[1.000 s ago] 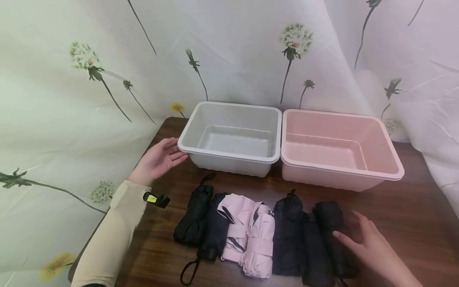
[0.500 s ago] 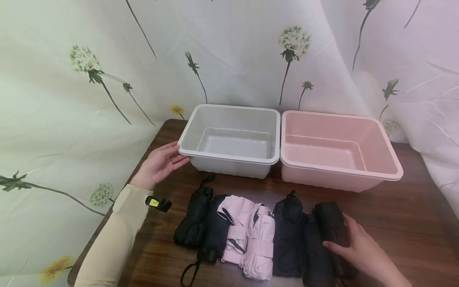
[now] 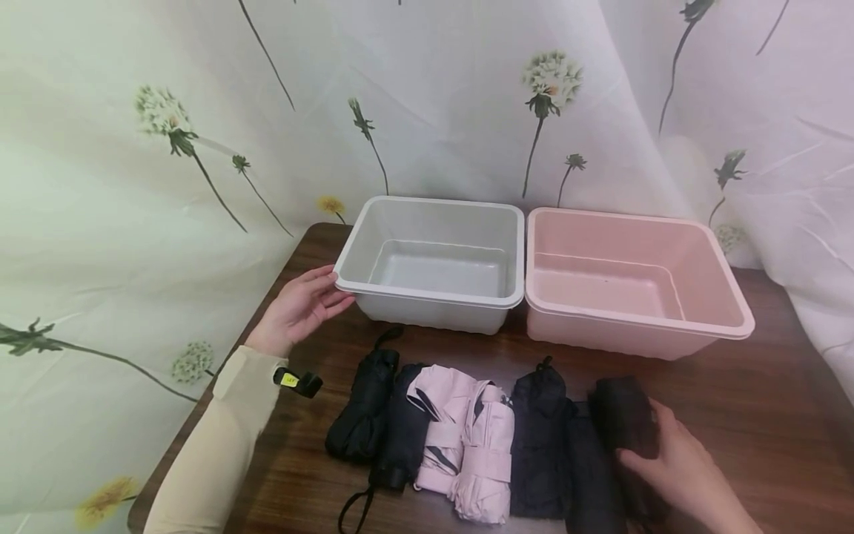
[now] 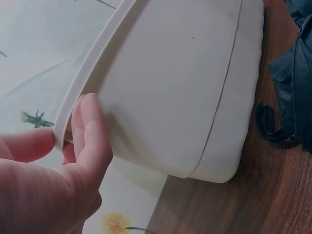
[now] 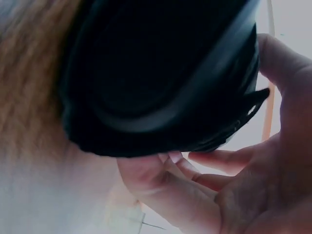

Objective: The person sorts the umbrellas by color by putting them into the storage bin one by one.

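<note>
At its front left corner, the light grey plastic bin (image 3: 440,300) is held by my left hand (image 3: 299,310), thumb on the rim and fingers under it, as the left wrist view shows. My right hand (image 3: 683,463) grips the rightmost black folded umbrella (image 3: 623,415), thumb on one side and fingers on the other. That umbrella (image 5: 161,73) fills much of the right wrist view. To its left lies a row of folded umbrellas: a black umbrella (image 3: 590,467), another black umbrella (image 3: 539,445), two pale pink umbrellas (image 3: 483,460), and two dark umbrellas (image 3: 363,408) at the left end.
A pink plastic bin (image 3: 640,330) stands right of the grey one, with nothing inside either. Both sit at the back of the brown wooden table (image 3: 767,400), against a white curtain (image 3: 440,96) printed with dandelions. A wrist strap (image 3: 207,430) hangs loose from one umbrella.
My right hand has moved in from the right and closed round the rightmost black umbrella, which now shifts slightly. My left hand stays at the grey bin's corner.
</note>
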`<state>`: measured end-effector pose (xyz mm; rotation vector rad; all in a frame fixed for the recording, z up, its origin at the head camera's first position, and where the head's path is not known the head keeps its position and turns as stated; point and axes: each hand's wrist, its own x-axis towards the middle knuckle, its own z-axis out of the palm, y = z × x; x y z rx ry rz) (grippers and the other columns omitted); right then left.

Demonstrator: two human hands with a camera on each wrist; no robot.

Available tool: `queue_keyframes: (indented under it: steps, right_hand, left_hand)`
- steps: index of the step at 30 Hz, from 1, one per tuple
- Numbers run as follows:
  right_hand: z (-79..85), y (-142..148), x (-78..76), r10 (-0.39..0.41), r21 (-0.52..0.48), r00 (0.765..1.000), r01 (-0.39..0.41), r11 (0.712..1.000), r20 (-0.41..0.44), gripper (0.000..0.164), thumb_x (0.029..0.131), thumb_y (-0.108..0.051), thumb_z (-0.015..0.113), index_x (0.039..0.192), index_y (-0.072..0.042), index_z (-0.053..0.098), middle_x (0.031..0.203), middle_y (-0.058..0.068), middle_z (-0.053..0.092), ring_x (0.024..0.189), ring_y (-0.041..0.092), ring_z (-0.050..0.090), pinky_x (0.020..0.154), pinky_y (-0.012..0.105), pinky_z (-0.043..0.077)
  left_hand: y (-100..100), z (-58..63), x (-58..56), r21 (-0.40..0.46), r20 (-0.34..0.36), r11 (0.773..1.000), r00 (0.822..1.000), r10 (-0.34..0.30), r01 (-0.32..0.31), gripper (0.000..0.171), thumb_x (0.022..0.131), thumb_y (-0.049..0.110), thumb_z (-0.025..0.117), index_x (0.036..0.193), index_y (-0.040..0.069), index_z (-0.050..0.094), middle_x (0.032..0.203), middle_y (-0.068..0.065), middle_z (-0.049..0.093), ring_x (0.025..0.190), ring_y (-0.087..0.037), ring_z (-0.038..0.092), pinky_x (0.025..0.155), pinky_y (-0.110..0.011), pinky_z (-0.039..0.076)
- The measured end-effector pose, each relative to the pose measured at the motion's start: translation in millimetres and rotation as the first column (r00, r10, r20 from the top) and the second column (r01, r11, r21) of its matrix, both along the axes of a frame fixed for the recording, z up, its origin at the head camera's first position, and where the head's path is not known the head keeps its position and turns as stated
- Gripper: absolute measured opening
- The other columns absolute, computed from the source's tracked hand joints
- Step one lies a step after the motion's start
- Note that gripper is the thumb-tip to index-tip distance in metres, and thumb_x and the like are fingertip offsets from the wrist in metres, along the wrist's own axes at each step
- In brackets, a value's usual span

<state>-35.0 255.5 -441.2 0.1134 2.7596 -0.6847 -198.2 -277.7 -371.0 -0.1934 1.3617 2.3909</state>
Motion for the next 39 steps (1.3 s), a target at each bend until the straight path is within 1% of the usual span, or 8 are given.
queue_keyframes:
  steps: [9, 16, 21, 24, 29, 34, 38, 39]
  right_hand:
    - [24.9, 7, 8.9, -0.035, -0.045, 0.993, 0.03, 0.999, -0.11, 0.102, 0.08, -0.051, 0.074, 0.144, 0.009, 0.022, 0.126, 0.035, 0.05, 0.103, 0.045, 0.058, 0.076, 0.055, 0.05]
    - [49.4, 5, 9.6, -0.096, -0.12, 0.971, 0.071, 0.99, -0.218, 0.098, 0.08, -0.04, 0.078, 0.146, 0.005, 0.021, 0.117, 0.031, 0.055, 0.091, 0.036, 0.063, 0.061, 0.03, 0.05]
    - [61.5, 4, 9.0, -0.144, -0.224, 0.938, 0.073, 0.972, -0.317, 0.095, 0.08, -0.029, 0.08, 0.151, -0.006, 0.021, 0.122, 0.031, 0.054, 0.087, -0.012, 0.055, 0.056, 0.016, 0.047]
    - [65.8, 4, 6.3, -0.175, -0.304, 0.917, 0.062, 0.951, -0.358, 0.092, 0.081, -0.022, 0.079, 0.153, -0.015, 0.022, 0.129, 0.03, 0.051, 0.09, -0.026, 0.042, 0.062, 0.009, 0.046]
    - [70.7, 2, -3.5, -0.217, -0.389, 0.891, 0.05, 0.92, -0.399, 0.084, 0.084, -0.015, 0.076, 0.151, -0.021, 0.027, 0.137, 0.027, 0.048, 0.1, -0.026, 0.043, 0.077, -0.002, 0.039]
    - [78.4, -2, -15.1, -0.257, -0.449, 0.908, 0.088, 0.889, -0.332, 0.074, 0.09, -0.022, 0.069, 0.152, -0.023, 0.028, 0.144, 0.026, 0.044, 0.105, -0.022, 0.044, 0.079, -0.002, 0.038]
    - [82.0, -9, -26.3, -0.286, -0.526, 0.906, 0.086, 0.846, -0.312, 0.066, 0.093, -0.022, 0.064, 0.15, -0.025, 0.031, 0.143, 0.004, 0.05, 0.107, -0.018, 0.049, 0.076, 0.005, 0.047]
    - [82.3, -11, -29.6, -0.3, -0.587, 0.905, 0.072, 0.807, -0.302, 0.064, 0.094, -0.02, 0.064, 0.149, -0.024, 0.033, 0.139, -0.001, 0.053, 0.106, -0.015, 0.051, 0.074, 0.008, 0.05]
  left_hand:
    - [-1, 1.2, 1.5, -0.008, -0.019, 1.0, 1.0, 0.004, -0.004, 0.025, 0.102, 0.007, 0.045, 0.126, 0.006, 0.045, 0.11, -0.008, 0.064, 0.088, -0.02, 0.069, 0.082, -0.032, 0.057]
    - [0, 5.1, 2.1, -0.072, -0.016, 0.997, 1.0, 0.022, -0.024, 0.023, 0.101, 0.008, 0.047, 0.124, 0.007, 0.043, 0.108, -0.007, 0.061, 0.082, -0.016, 0.065, 0.075, -0.026, 0.055]
    - [3, 4.4, 3.5, -0.079, -0.045, 0.996, 0.999, 0.026, -0.03, 0.028, 0.101, 0.009, 0.047, 0.129, 0.005, 0.043, 0.1, -0.007, 0.065, 0.075, -0.015, 0.064, 0.069, -0.022, 0.054]
    - [4, 3.3, 3.6, -0.073, -0.056, 0.997, 0.998, 0.027, -0.031, 0.033, 0.101, 0.009, 0.048, 0.133, 0.004, 0.04, 0.099, -0.007, 0.066, 0.073, -0.015, 0.065, 0.066, -0.021, 0.053]
    - [4, 3.5, 3.5, -0.078, -0.06, 0.996, 0.998, 0.025, -0.03, 0.039, 0.101, 0.009, 0.048, 0.137, 0.003, 0.036, 0.101, -0.008, 0.066, 0.073, -0.014, 0.064, 0.063, -0.02, 0.051]
    - [6, 4.8, 1.3, -0.087, -0.048, 0.995, 0.998, 0.033, -0.037, 0.041, 0.101, 0.009, 0.049, 0.138, 0.003, 0.034, 0.101, -0.007, 0.066, 0.075, -0.014, 0.065, 0.061, -0.018, 0.05]
    - [6, 5.0, 0.0, -0.094, -0.032, 0.995, 0.999, 0.036, -0.039, 0.043, 0.1, 0.011, 0.05, 0.139, 0.005, 0.034, 0.103, -0.007, 0.066, 0.074, -0.014, 0.065, 0.058, -0.017, 0.048]
    - [6, 4.8, -0.2, -0.096, -0.03, 0.995, 0.999, 0.036, -0.039, 0.043, 0.1, 0.011, 0.05, 0.14, 0.005, 0.034, 0.104, -0.007, 0.066, 0.074, -0.014, 0.065, 0.058, -0.017, 0.048]
